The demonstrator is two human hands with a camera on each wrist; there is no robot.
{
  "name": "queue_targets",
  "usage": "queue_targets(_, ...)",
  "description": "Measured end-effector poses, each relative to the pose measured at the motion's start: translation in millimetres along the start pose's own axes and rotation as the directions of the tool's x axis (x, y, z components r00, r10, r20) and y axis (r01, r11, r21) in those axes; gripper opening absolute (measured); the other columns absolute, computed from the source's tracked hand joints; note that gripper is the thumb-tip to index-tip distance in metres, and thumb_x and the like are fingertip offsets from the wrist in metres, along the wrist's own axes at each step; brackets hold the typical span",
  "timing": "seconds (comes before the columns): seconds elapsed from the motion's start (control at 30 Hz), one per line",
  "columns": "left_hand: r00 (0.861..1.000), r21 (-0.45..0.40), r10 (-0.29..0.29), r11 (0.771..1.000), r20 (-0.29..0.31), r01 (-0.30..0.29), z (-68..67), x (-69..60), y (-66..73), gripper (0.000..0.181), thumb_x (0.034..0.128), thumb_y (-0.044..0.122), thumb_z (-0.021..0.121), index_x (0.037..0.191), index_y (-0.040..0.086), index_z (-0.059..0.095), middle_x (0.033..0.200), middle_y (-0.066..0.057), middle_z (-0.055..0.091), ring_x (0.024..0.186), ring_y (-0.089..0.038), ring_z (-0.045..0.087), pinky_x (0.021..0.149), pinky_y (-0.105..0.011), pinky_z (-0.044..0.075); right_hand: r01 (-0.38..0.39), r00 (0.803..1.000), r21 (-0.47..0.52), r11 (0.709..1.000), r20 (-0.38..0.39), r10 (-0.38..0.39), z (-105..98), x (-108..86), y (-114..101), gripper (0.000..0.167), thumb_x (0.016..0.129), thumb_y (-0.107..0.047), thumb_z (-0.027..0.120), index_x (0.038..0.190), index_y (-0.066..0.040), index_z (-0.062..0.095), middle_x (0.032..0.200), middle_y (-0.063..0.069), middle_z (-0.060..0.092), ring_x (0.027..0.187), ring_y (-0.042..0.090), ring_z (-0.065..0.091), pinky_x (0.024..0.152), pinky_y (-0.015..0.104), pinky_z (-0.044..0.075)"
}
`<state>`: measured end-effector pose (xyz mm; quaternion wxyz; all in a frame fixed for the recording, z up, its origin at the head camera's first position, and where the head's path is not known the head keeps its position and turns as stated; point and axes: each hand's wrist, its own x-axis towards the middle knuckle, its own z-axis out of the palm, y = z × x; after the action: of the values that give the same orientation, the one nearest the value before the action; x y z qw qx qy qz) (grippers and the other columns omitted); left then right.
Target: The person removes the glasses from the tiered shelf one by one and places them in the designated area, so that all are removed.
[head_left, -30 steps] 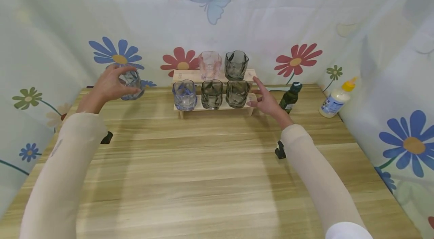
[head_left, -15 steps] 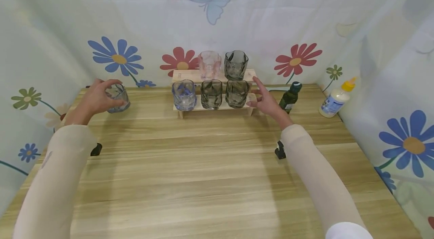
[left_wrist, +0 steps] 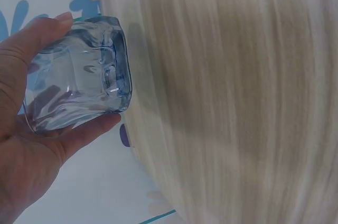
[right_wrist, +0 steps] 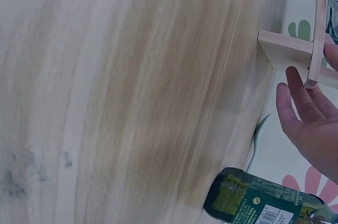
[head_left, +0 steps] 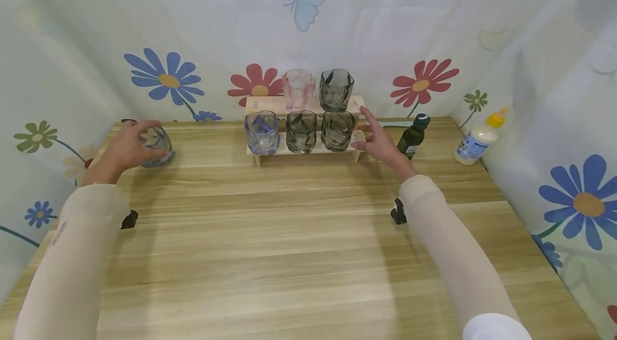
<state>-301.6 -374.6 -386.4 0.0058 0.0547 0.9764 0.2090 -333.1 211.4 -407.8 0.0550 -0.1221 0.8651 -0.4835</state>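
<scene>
One bluish clear glass [left_wrist: 79, 71] is held in the left grip [head_left: 127, 150], its sides pinched between the thumb and the fingers, with the palm toward its rim. The right grip [head_left: 381, 142] is spread, and the right end of a two-tier wooden stand [head_left: 262, 106] is touched by its fingertips.

The glass is kept base down, low over the far left part of the wood-grained surface [head_left: 270, 249]; whether contact is made there cannot be told. On the stand's upper tier, a pink glass [head_left: 299, 88] and a grey glass [head_left: 336, 89] are set side by side. The lower tier is taken up by a blue-tinted glass [head_left: 262, 134] and two dark grey glasses [head_left: 301, 132]. To the right, a dark green bottle [head_left: 411, 137] is placed near the right grip, and a white bottle [head_left: 474, 143] with a yellow cap is placed farther off, by the edge. The surface is enclosed by pale cloth walls [head_left: 385, 29], which are printed with blue, red and green flowers and a light blue butterfly.

The held glass is thick at the base, and its walls are rippled and see-through, with a deeper blue gathered toward the bottom.
</scene>
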Motion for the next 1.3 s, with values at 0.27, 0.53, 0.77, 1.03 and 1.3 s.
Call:
queue_targets(0.27,1.000,0.008,0.009,1.000,-0.012,-0.009,3.1,-5.5,-6.5,0.075,0.0828,0.021,0.081,0.143,0.000,0.042,0.138,-0.042,0.028,0.113,-0.059,0.048,0.089,-0.069,0.042,-0.012,1.000,0.006,1.000,0.010,0.012,-1,-1.0,1,0.098,0.094,-0.005,0.067,0.161,-0.036,0.002,0.164,0.018,0.024,0.130,0.044,0.052,0.093,0.052,0.050)
queue_targets(0.53,0.999,0.010,-0.029,1.000,0.025,0.029,2.3,-8.1,-16.4,0.076,0.0852,0.022,0.078,0.145,-0.001,0.037,0.137,-0.043,0.027,0.116,-0.060,0.044,0.088,-0.068,0.043,-0.026,0.999,0.022,0.999,0.031,0.025,-2,-8.1,-14,0.096,0.095,-0.003,0.065,0.162,-0.033,0.002,0.166,0.015,0.019,0.121,0.046,0.057,0.089,0.053,0.050)
queue_targets(0.77,1.000,-0.009,-0.015,1.000,0.027,0.015,3.3,-13.1,-21.8,0.077,0.0862,0.022,0.078,0.146,-0.003,0.036,0.140,-0.045,0.025,0.116,-0.063,0.046,0.088,-0.068,0.045,-0.010,1.000,0.001,1.000,0.018,0.010,-1,-3.2,0,0.097,0.095,-0.007,0.067,0.160,-0.039,0.002,0.165,0.015,0.023,0.122,0.044,0.057,0.084,0.040,0.050)
queue_targets(1.03,0.999,-0.026,-0.013,1.000,0.034,0.014,2.7,-14.6,-24.0,0.080,0.0866,0.023,0.078,0.148,-0.003,0.034,0.141,-0.044,0.025,0.118,-0.063,0.045,0.089,-0.069,0.045,0.002,1.000,-0.005,1.000,0.015,-0.002,-1,-2.0,-1,0.097,0.095,-0.006,0.067,0.161,-0.036,0.003,0.167,0.012,0.017,0.135,0.040,0.048,0.083,0.039,0.049)
queue_targets(1.3,0.996,-0.013,-0.039,0.999,0.078,0.040,-0.3,-13.4,-23.9,0.095,0.0866,0.032,0.077,0.156,0.001,0.021,0.149,-0.046,0.016,0.129,-0.064,0.031,0.096,-0.075,0.035,0.010,1.000,-0.017,1.000,0.009,-0.010,-2,-0.9,2,0.096,0.095,-0.006,0.067,0.161,-0.034,0.003,0.166,0.014,0.021,0.137,0.040,0.047,0.083,0.038,0.049)
